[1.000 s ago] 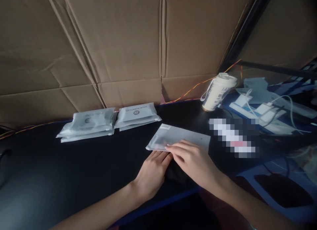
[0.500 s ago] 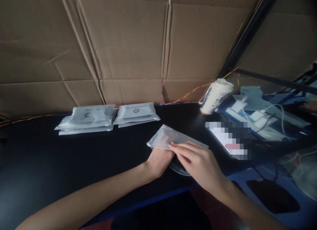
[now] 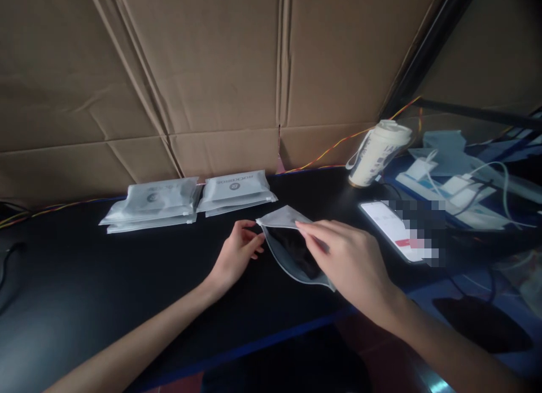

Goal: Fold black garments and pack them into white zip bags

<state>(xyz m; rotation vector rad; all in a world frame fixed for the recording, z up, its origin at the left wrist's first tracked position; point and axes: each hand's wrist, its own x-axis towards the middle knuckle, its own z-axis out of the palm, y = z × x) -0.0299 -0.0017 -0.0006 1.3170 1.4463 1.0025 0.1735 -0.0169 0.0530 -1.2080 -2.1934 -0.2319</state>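
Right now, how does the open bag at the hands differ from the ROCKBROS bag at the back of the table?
The open bag gapes at its mouth; no open mouth shows on the ROCKBROS bag. The right hand pinches the open bag's edge, while the ROCKBROS bag rests untouched on the table. Lettering shows on the ROCKBROS bag; none is readable on the open bag. Both look pale and frosted.

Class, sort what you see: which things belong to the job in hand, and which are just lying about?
Belong to the job:
open frosted zip pouch, pinched by the right hand; left hand near its corner
piled ROCKBROS pouches, probably

Just lying about, apparently:
lidded cup with strap
phone
power strip with chargers
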